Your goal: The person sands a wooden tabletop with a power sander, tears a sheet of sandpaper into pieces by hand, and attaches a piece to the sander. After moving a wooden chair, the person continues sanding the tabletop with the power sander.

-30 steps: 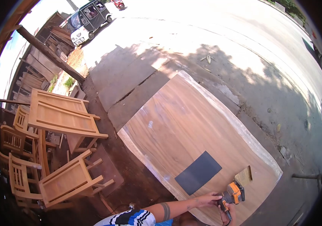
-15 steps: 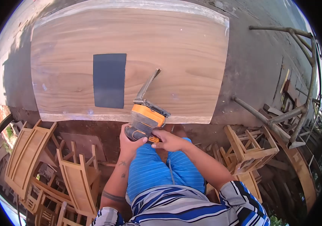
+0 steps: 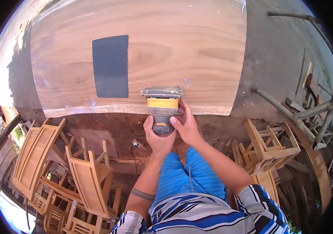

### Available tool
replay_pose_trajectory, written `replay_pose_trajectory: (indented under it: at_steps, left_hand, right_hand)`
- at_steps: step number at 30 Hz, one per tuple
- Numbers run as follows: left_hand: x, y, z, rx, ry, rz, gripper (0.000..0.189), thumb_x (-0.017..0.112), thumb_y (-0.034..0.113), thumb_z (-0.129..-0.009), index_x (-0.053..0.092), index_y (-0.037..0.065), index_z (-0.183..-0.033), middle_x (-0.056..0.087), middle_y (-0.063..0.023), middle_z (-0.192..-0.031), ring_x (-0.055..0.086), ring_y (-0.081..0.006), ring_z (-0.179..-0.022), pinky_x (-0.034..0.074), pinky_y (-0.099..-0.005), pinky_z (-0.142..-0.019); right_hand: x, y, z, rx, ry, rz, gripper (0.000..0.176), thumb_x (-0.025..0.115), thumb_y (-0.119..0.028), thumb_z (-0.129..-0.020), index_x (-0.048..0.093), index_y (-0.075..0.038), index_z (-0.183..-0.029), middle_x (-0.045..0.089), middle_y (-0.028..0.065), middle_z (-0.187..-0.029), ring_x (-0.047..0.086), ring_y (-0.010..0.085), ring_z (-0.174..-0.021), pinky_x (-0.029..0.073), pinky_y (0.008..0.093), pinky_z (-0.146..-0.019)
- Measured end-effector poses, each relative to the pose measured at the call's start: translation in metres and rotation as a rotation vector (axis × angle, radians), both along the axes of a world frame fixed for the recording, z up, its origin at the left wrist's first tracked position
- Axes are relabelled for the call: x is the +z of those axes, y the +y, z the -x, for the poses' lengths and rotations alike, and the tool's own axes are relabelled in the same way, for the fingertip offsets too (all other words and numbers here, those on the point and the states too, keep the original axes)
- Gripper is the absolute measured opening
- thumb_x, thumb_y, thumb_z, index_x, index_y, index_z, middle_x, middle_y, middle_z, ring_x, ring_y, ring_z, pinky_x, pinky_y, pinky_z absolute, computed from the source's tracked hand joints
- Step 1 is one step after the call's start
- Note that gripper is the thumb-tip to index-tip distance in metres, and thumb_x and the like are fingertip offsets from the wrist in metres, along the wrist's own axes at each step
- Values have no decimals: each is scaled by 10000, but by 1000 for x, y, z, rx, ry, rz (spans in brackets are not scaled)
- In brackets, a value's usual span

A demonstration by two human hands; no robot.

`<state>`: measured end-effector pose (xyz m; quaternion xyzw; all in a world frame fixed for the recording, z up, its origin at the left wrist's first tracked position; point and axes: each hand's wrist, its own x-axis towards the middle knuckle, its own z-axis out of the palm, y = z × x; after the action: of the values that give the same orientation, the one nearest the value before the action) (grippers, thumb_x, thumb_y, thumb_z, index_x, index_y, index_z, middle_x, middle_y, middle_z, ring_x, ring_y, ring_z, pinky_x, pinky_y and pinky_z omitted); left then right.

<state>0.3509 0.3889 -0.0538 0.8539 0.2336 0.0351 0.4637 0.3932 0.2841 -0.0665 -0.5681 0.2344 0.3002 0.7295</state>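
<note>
A yellow and black electric sander [image 3: 162,102] is held up at the near edge of the plywood sheet [image 3: 197,33], its flat pad end pointing away from me. My left hand [image 3: 160,141] wraps round the left side and near end of the sander's dark body. On its right side, my right hand [image 3: 188,126] grips with the thumb over the top and the fingers along the side. Left of the sander, a dark grey sheet of sandpaper [image 3: 110,67] lies flat on the plywood.
Wooden chairs [image 3: 86,173] are piled at the near left, with another wooden frame [image 3: 270,150] at the near right. A metal pipe frame [image 3: 310,115] stands on the right beside scrap boards. A cable with a plug [image 3: 135,144] lies on the ground between the chairs and my legs.
The sander has turned so its pad faces straight away from me. The thin strip that stuck out from its pad end no longer shows. My right hand has shifted up its side.
</note>
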Motion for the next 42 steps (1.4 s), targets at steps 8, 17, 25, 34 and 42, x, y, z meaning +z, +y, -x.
replay_pose_trajectory:
  at_steps: [8, 17, 25, 34, 42]
  left_hand:
    - [-38, -20, 22, -33, -172, -31, 895, 845, 80, -636, 266, 46, -1317, 383, -237, -1275, 458, -345, -1162, 380, -443, -980]
    - [-10, 39, 2, -82, 85, 514, 1024, 856, 154, -623, 191, -29, -1380, 317, -244, -1361, 390, -327, -1275, 371, -450, -1038]
    - [-20, 69, -20, -328, 198, 346, 781, 862, 179, -621, 431, -10, -1244, 544, -172, -1127, 603, -280, -1000, 507, -371, -847]
    - [-18, 83, -54, -527, 141, 28, 647, 923, 332, -479, 570, 0, -908, 617, -126, -796, 615, -292, -738, 500, -374, -670]
    - [7, 76, -67, -473, 498, 165, 493, 910, 257, -527, 611, -53, -767, 679, -142, -720, 644, -180, -625, 510, -304, -593]
  right_hand:
    - [-26, -23, 5, 63, -298, 274, 774, 776, -311, -756, 386, -24, -1360, 405, 140, -1342, 442, 279, -1243, 416, 423, -979]
    - [-26, -26, 13, 96, -407, 305, 665, 787, -190, -717, 471, -20, -1276, 483, 129, -1277, 483, 263, -1196, 424, 386, -974]
    - [-17, -22, 15, 109, -525, 392, 679, 843, -182, -635, 526, 1, -1207, 542, 132, -1173, 540, 267, -1107, 449, 362, -930]
    - [-12, -34, -16, 206, -580, 470, 551, 899, -250, -532, 582, 15, -897, 587, 97, -1009, 571, 203, -888, 479, 308, -716]
    - [-10, -36, -25, 253, -466, 410, 460, 908, -166, -544, 514, -3, -717, 502, 36, -725, 472, 109, -622, 416, 265, -549]
